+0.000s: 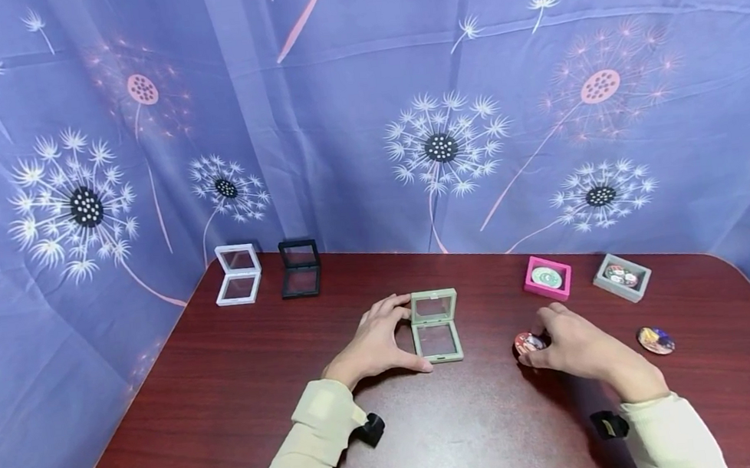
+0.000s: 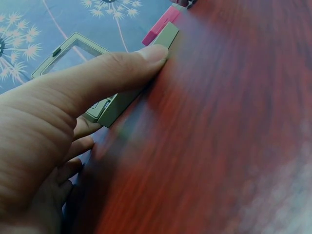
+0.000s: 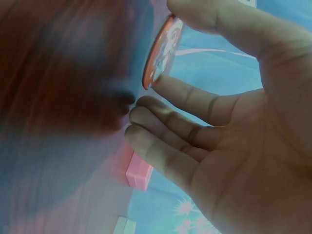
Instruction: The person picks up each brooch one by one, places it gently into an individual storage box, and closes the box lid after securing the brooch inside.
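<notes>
At mid-table a pale green square case lies with its windowed lid raised at the back. My left hand holds it from the left side, the thumb along its front edge and the index finger at the lid. To the right, my right hand pinches a round picture badge with a red rim between thumb and index finger. In the right wrist view the badge is tilted on edge close over the table, and the other fingers extend beside it.
Behind the right hand are a pink case and a grey case, each with a round badge inside. Another badge lies farther right. A white case and a black case stand open at the back left, near the curtain.
</notes>
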### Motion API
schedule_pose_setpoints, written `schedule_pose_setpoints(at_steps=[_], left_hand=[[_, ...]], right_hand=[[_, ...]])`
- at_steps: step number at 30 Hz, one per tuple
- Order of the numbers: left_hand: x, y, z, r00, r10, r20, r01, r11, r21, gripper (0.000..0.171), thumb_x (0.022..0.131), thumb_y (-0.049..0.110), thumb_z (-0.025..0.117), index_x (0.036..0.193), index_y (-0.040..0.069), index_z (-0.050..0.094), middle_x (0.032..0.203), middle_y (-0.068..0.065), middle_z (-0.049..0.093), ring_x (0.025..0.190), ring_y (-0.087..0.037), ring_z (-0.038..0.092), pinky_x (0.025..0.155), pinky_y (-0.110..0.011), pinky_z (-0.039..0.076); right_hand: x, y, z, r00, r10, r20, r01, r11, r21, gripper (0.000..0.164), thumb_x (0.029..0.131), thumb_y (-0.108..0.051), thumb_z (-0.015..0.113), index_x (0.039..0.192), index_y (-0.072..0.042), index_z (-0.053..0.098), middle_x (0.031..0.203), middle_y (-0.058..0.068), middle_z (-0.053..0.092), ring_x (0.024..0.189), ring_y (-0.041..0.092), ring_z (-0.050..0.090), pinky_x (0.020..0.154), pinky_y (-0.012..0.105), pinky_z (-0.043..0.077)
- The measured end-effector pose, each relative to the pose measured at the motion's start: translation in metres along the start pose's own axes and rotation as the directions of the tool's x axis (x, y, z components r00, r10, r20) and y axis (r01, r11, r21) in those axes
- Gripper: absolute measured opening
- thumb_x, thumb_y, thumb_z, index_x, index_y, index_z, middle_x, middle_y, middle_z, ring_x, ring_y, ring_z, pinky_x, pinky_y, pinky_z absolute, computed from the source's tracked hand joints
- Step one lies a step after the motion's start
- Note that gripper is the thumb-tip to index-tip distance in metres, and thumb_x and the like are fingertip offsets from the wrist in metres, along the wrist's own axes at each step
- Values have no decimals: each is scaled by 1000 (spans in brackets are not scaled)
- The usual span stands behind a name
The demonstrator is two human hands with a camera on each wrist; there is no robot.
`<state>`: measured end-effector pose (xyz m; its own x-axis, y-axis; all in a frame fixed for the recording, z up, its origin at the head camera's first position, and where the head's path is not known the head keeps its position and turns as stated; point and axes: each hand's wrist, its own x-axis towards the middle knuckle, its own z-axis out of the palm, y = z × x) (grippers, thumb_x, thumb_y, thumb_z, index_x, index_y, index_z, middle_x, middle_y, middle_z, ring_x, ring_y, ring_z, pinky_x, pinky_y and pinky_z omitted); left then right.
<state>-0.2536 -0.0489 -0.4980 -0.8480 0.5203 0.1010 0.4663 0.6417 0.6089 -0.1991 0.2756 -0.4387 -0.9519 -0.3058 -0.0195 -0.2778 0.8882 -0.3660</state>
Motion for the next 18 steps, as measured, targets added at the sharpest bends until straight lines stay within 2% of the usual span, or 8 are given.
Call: schedule_pose_setpoints(at_steps=[6, 12, 18], left_hand=[[0, 0, -1, 1000, 5, -1, -5, 1000, -1, 80, 59, 63, 83, 122, 18, 61, 154, 10, 28, 145, -18, 15, 113, -48, 17], [-1, 3, -2, 1000, -1, 4, 1, 1000, -5, 79, 60, 60, 84, 121, 17, 61, 154, 11, 28, 145, -18, 15, 113, -48, 17], [0, 2, -2, 1000, 1, 3, -1, 1000, -3, 79, 60, 61, 84, 122, 18, 61, 154, 10, 28, 145, -19, 15, 113, -48, 17]], right_hand=[[3, -5, 0, 999, 16, 28, -16, 1000, -4, 54, 69, -34, 84, 97, 2, 56, 92, 10, 51, 78, 22, 52, 72, 42, 46], [6, -9, 1, 999, 32, 40, -33, 999, 20, 47, 70, -32, 84, 93, -3, 56, 91, 8, 50, 75, 19, 50, 69, 38, 45], [10, -13, 3, 999, 23, 32, -23, 1000, 18, 46, 70, -31, 83, 93, -3, 56, 90, 8, 51, 74, 18, 50, 69, 38, 45]])
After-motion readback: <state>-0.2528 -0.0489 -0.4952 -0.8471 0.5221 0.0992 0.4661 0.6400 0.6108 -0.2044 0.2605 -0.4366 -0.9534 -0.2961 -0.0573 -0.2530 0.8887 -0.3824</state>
